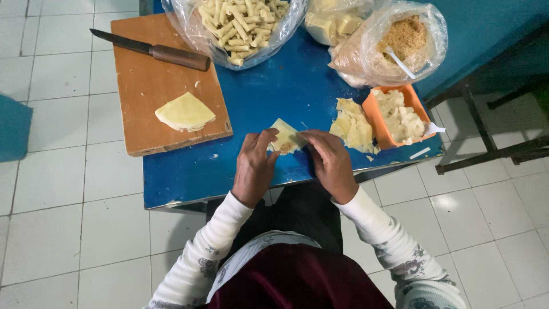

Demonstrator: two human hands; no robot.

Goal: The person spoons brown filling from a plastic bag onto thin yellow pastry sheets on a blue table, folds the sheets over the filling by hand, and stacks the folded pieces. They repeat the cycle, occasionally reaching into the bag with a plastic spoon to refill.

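Observation:
A pale yellow pastry wrapper (284, 138) with brownish filling on it lies on the blue table (189, 177) near the front edge. My left hand (255, 166) pinches its left edge with the fingertips. From the other side, my right hand (330, 162) presses its fingers on the wrapper's right edge. Just right of my right hand lies a small pile of loose wrapper pieces (354, 125). A folded stack of wrappers (185, 112) rests on the wooden cutting board (143, 86) at the left.
A knife (154, 51) lies across the board's top. A clear bag of rolled sticks (239, 23), a bag of pale blocks (334, 23) and a bag of brown crumbs with a white spoon (400, 43) stand at the back. An orange tub of white filling (397, 114) sits at right. White tiled floor surrounds the table.

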